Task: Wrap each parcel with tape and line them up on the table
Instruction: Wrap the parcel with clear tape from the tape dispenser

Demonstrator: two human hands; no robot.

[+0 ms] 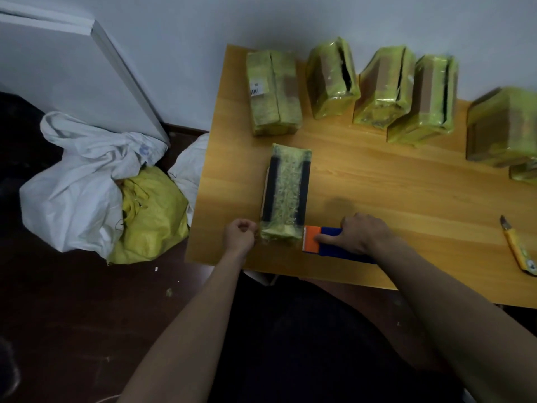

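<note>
Centre frame: parcel lies on the table, wrapped in yellow-green tape. Left hand pinches at its near left corner; what it pinches cannot be told. Right hand grips the blue-orange tape dispenser touching the near right corner. Upper-centre parcel bears a barcode label, text unreadable.

Pale wall, dark, perhaps tiled floor, dim light.

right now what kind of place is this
Probably a small packing or shipping room: a wooden table against a wall carries a row of tape-wrapped parcels, and woven sacks sit on the floor.
</note>
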